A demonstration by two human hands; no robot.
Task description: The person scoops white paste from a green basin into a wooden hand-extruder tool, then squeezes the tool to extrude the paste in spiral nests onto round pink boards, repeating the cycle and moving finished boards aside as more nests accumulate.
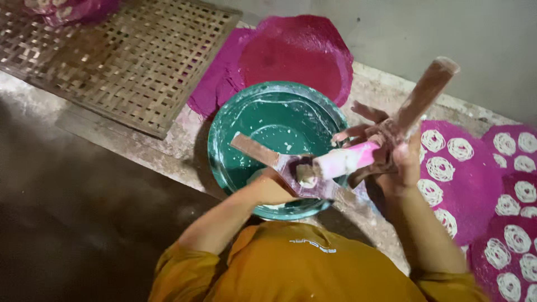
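My left hand (pixel 271 189) grips the lower wooden part of a dough press (pixel 263 152), whose flat handle reaches out over a green bowl (pixel 224 146). My right hand (pixel 391 162) holds the upper part, a wooden bar (pixel 428 89) pointing up and right, with a pink plunger (pixel 344 159) angled toward the press's cup. White dough shows at the cup's mouth (pixel 306 178). Both hands are smeared with white batter. The bowl's green inside is streaked with it.
Round magenta cloths (pixel 305 50) lie behind the bowl. More magenta cloths (pixel 475 184) at the right carry several white coiled dough spirals. A woven bamboo mat (pixel 128 61) lies at the upper left. Dark floor spreads at the lower left. My orange garment (pixel 291 268) fills the bottom.
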